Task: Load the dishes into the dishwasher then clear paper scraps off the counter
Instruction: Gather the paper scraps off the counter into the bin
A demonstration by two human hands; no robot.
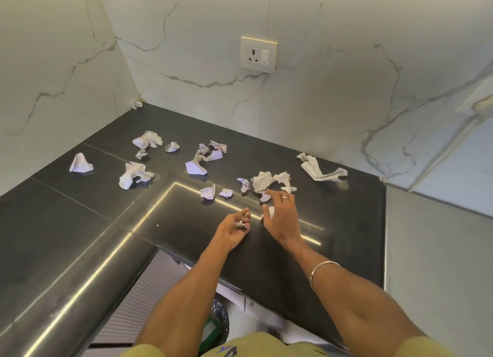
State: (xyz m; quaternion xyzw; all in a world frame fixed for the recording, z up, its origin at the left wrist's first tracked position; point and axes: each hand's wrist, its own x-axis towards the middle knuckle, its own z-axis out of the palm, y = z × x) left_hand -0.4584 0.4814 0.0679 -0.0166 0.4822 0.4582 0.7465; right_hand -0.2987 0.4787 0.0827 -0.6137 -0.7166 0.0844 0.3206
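Several crumpled white paper scraps lie scattered over the black counter (80,223), among them a cluster (262,181) just beyond my right hand and a long scrap (320,169) near the back wall. My left hand (236,229) is palm-up over the counter, its fingers curled round a small scrap (241,224). My right hand (280,212) hovers to its right, holding a small white scrap (270,212) under the palm while its fingertips touch another scrap (265,196). No dishes or dishwasher are in view.
Marble walls meet in a corner at the back left, where one scrap (137,105) sits. A wall socket (258,54) is above the counter. Below the counter's front edge stands a bin with a dark liner (220,322). The counter ends at the right edge (384,223).
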